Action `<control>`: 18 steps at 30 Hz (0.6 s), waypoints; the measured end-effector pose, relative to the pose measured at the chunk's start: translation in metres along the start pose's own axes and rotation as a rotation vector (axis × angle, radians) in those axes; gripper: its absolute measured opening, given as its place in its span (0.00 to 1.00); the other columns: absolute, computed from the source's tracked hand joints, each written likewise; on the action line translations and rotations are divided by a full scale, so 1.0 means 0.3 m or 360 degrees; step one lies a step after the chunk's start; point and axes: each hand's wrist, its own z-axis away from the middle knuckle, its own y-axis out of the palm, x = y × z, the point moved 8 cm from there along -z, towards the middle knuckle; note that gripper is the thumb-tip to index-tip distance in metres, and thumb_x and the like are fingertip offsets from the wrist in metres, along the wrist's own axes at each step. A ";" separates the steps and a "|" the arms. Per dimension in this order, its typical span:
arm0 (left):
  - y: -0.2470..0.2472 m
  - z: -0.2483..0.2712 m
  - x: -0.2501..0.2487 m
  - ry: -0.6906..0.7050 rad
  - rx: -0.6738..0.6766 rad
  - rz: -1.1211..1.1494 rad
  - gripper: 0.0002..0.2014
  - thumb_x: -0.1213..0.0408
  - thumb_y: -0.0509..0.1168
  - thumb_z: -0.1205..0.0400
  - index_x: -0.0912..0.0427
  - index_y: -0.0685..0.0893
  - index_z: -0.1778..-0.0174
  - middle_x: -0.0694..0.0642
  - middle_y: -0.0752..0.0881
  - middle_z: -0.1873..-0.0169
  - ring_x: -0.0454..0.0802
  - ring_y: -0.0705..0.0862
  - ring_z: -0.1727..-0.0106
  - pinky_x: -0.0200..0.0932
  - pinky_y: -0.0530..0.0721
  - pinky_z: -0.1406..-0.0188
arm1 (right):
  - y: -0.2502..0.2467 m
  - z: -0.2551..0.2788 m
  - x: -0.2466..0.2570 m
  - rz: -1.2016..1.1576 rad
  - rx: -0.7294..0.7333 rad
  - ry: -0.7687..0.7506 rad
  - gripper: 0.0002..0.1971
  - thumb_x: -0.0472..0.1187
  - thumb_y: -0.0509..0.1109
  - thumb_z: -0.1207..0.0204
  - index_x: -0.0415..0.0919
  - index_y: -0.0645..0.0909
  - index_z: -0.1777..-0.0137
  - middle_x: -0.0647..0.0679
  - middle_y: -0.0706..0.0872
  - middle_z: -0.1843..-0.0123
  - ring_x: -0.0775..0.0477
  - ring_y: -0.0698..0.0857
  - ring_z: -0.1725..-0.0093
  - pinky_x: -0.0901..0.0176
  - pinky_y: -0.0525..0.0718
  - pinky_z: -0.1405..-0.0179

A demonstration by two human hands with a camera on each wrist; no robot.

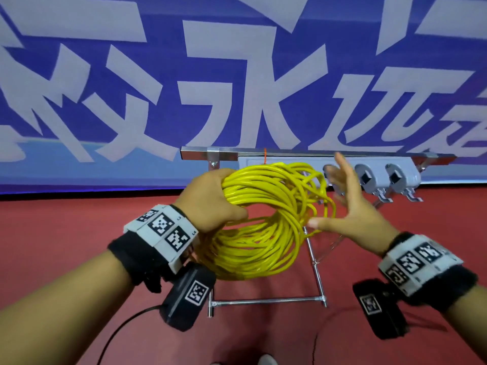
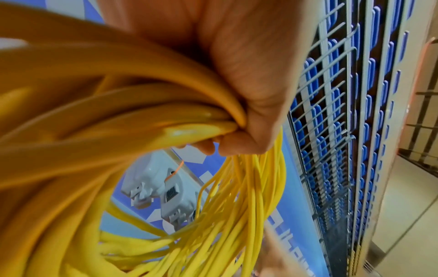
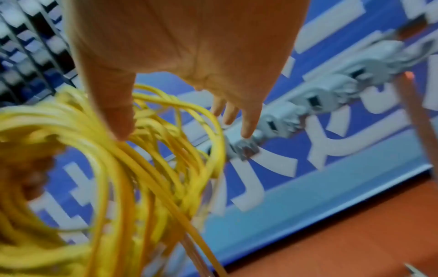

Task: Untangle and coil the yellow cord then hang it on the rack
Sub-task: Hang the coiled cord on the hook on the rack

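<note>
Left hand (image 1: pixel 213 198) grips the coil at its 10 o'clock edge, fingers curled round the gathered strands; the left wrist view confirms a tight fist on the bundle (image 2: pixel 239 97). Right hand (image 1: pixel 342 206) is spread wide, fingers straight, thumb tip touching the strands at about 3 o'clock, holding nothing. Step in hand, by my judgement: carrying the finished coil to the rack (image 1: pixel 316 154), which stands just behind it at 12 o'clock. To do it well: keep the left grip closed so no loop slips out, use the open right hand to steady the far side, and pass the whole central opening over one grey hook (image 1: pixel 365 177), not a few strands only. Yellow cord (image 1: pixel 263 219): wound into many loose loops, roughly round, held in the air in front of the rack. Loops uneven on the 3 o'clock side, a few crossing. Jacket glossy, thin. Ends not made out.
</note>
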 end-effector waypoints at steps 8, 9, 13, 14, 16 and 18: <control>-0.061 -0.024 -0.039 0.0026 -0.0107 0.0275 0.25 0.51 0.71 0.52 0.53 0.84 0.59 0.49 0.86 0.69 0.44 0.81 0.70 0.43 0.81 0.65 | 0.251 -0.025 -0.476 -0.0103 0.0447 0.0643 0.27 0.24 0.68 0.39 0.39 0.74 0.38 0.54 0.85 0.45 0.59 0.82 0.45 0.59 0.82 0.49; -0.070 -0.027 -0.046 0.0027 -0.0125 0.0325 0.26 0.49 0.70 0.53 0.54 0.84 0.59 0.48 0.86 0.69 0.43 0.82 0.69 0.42 0.82 0.66 | 0.282 -0.027 -0.475 -0.0057 0.0520 0.0645 0.21 0.19 0.68 0.36 0.40 0.77 0.46 0.62 0.87 0.57 0.69 0.81 0.55 0.67 0.78 0.57; -0.095 -0.040 -0.065 0.0028 -0.0196 0.0390 0.22 0.50 0.73 0.51 0.52 0.84 0.63 0.43 0.86 0.73 0.38 0.81 0.72 0.36 0.81 0.70 | 0.330 -0.045 -0.500 -0.0117 0.0515 0.0666 0.19 0.16 0.69 0.33 0.42 0.77 0.55 0.58 0.83 0.67 0.73 0.79 0.73 0.75 0.75 0.66; -0.100 -0.041 -0.071 0.0026 -0.0208 0.0394 0.21 0.52 0.73 0.51 0.53 0.84 0.63 0.43 0.86 0.73 0.38 0.81 0.72 0.36 0.81 0.70 | 0.328 -0.053 -0.501 -0.0183 0.0484 0.0654 0.15 0.21 0.72 0.34 0.38 0.79 0.53 0.51 0.82 0.65 0.71 0.78 0.73 0.74 0.75 0.65; -0.109 -0.042 -0.077 0.0023 -0.0240 0.0420 0.23 0.52 0.72 0.51 0.58 0.84 0.62 0.52 0.87 0.71 0.45 0.82 0.70 0.47 0.82 0.66 | 0.324 -0.059 -0.511 -0.0217 0.0478 0.0682 0.12 0.26 0.73 0.35 0.31 0.81 0.51 0.49 0.83 0.64 0.70 0.79 0.72 0.73 0.76 0.64; -0.120 -0.036 -0.086 0.0030 -0.0277 0.0437 0.27 0.51 0.71 0.50 0.64 0.84 0.60 0.68 0.86 0.64 0.52 0.81 0.67 0.57 0.83 0.64 | 0.323 -0.046 -0.507 -0.0218 0.0543 0.0737 0.09 0.20 0.66 0.27 0.34 0.82 0.55 0.57 0.87 0.68 0.70 0.81 0.70 0.74 0.77 0.61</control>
